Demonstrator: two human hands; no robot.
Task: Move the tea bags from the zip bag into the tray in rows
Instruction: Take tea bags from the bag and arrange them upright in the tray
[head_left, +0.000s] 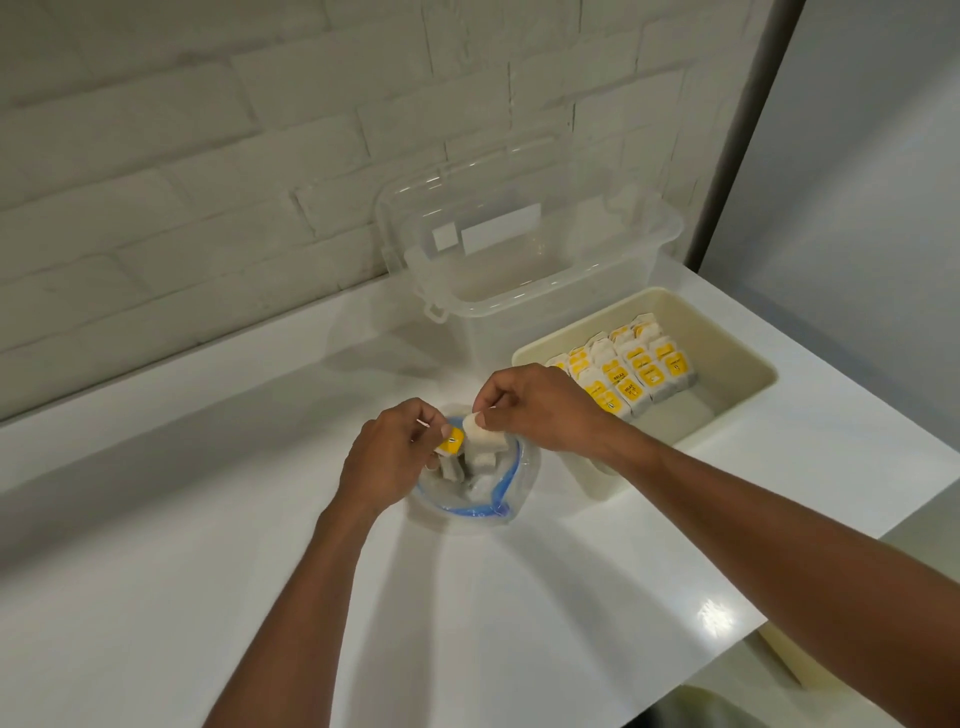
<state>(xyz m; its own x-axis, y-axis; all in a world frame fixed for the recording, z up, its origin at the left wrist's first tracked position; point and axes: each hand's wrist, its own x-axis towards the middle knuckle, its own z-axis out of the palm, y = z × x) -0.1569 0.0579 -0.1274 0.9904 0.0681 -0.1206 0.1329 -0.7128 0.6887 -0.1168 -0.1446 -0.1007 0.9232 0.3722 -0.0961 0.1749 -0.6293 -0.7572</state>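
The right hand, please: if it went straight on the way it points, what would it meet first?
Probably the left hand, which pinches a yellow-tagged tea bag just ahead of the right hand over the zip bag; a single view leaves depth uncertain.

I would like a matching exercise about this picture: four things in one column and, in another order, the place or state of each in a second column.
Column one
1 zip bag
2 tray
3 clear box
4 left hand

Column two
a cream, with rows of tea bags inside
b transparent, by the brick wall
c pinches a yellow-tagged tea bag
d open, with a blue seal strip

Pairs: 1-d, 2-a, 3-b, 4-c
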